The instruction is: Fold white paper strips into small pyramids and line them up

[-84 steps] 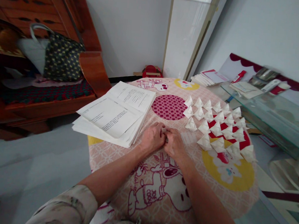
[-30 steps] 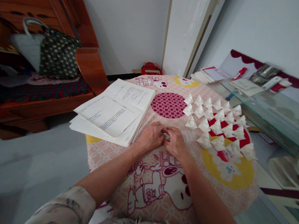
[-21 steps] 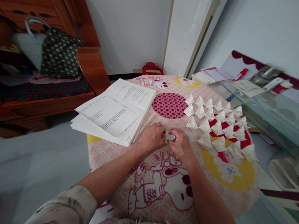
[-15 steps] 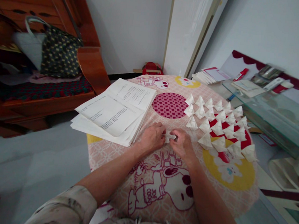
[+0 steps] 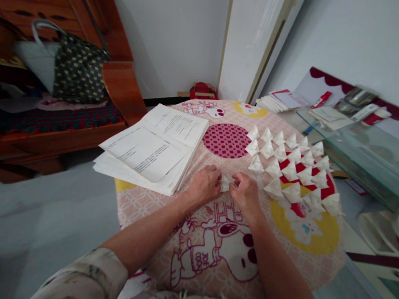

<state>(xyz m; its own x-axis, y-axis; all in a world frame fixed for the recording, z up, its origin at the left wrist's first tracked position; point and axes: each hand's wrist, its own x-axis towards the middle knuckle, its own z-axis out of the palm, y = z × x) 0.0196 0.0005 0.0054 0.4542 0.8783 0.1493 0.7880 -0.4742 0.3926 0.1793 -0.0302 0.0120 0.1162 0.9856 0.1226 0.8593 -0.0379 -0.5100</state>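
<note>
My left hand [image 5: 204,185] and my right hand [image 5: 246,193] meet at the middle of a round table with a pink cartoon cloth [image 5: 212,252]. Both pinch a small folded piece of white paper [image 5: 226,183] between their fingertips, just above the cloth. To the right lie several folded white paper triangles [image 5: 289,168] set out in rows. An open stack of printed sheets [image 5: 151,148] lies to the left of my left hand.
A wooden bench [image 5: 60,111] with a dark patterned bag [image 5: 77,73] stands at the left. A glass table [image 5: 368,153] with booklets and packets is at the right. A tall white appliance [image 5: 249,43] stands behind, with a small red object [image 5: 200,90] on the floor beside it.
My hands have drawn slightly apart, and the small folded paper shows between them. The right hand has shifted a little to the right.
</note>
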